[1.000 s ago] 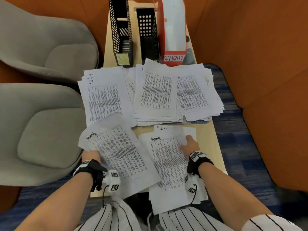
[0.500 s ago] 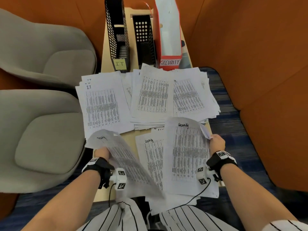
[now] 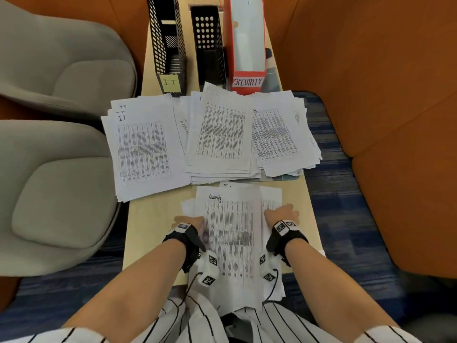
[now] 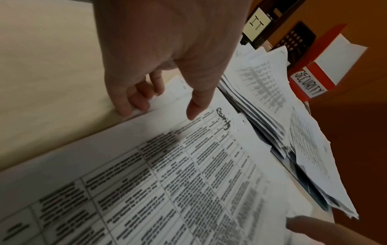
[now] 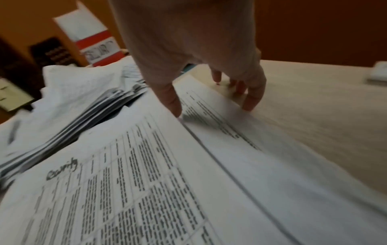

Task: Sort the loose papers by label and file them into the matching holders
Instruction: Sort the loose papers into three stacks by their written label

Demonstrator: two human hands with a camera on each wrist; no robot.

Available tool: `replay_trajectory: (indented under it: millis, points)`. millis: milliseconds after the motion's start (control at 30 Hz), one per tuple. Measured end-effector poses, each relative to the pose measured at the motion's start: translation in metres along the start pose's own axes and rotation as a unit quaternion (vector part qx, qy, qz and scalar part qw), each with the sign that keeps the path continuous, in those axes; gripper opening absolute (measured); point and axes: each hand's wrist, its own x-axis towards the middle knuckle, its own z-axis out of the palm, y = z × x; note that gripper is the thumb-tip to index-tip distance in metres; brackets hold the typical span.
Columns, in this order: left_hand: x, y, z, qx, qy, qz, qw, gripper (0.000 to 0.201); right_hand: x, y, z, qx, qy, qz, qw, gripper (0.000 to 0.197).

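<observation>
A stack of printed sheets marked "Security" [image 3: 232,238] lies on the near end of the table and hangs over its front edge. My left hand [image 3: 191,220] grips the stack's left edge, thumb on the top sheet [image 4: 188,165] and fingers curled at the side. My right hand [image 3: 282,214] holds the right edge the same way, thumb on the top sheet [image 5: 146,165], fingers beside a lower sheet. Further back lie an "IT" pile [image 3: 143,149], a middle pile [image 3: 220,134] and a right pile [image 3: 274,134]. Behind them stand the black "IT" holder [image 3: 168,45], an unlabelled black holder [image 3: 209,40] and the red "SECURITY" holder [image 3: 247,45].
The narrow wooden table [image 3: 153,224] shows bare wood left of the near stack. Two grey cushioned seats [image 3: 54,194] stand close on the left. An orange upholstered wall [image 3: 383,120] closes in on the right, with blue carpet [image 3: 346,219] below it.
Each hand held a lifted Security sheet apart from the other. Both sheets now lie together on the near stack, and the hands have come in to its two side edges.
</observation>
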Motion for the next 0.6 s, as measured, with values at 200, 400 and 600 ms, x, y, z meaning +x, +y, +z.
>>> replay_trajectory:
  millis: [200, 400, 600]
  points:
    - [0.019, 0.0, 0.031, 0.137, -0.038, 0.044, 0.989, 0.075, 0.018, 0.013, 0.007, 0.045, -0.068, -0.047, 0.996, 0.066]
    - [-0.017, 0.007, 0.025, 0.052, -0.017, 0.052, 0.997, 0.1, 0.029, 0.024, 0.01, -0.055, -0.242, -0.165, 0.955, 0.033]
    - [-0.006, 0.003, 0.015, -0.174, 0.016, 0.108, 0.979, 0.12, 0.026, -0.002, -0.034, 0.09, -0.302, -0.168, 0.934, 0.029]
